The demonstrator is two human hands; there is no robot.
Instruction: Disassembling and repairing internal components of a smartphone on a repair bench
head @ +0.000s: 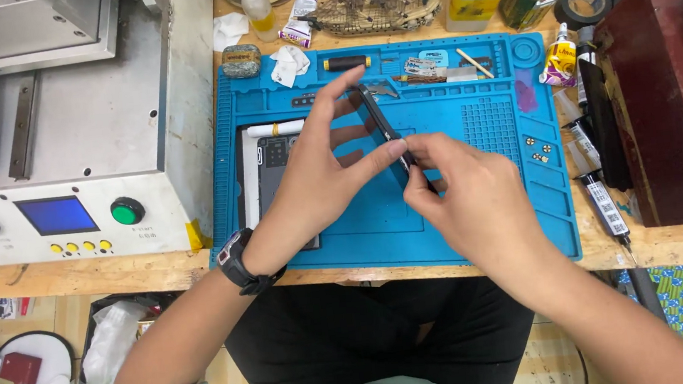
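Note:
My left hand and my right hand both hold a thin dark phone edge-on above a blue work mat. The left fingers span its upper and lower ends. The right thumb and fingers pinch its near end. Under my left hand on the mat lies an opened grey device part, partly hidden. A black watch sits on my left wrist.
A white machine with red and green buttons stands at the left. A dark red box is at the right. Bottles, glue tubes, a tape roll and tools crowd the back and right edge of the wooden bench.

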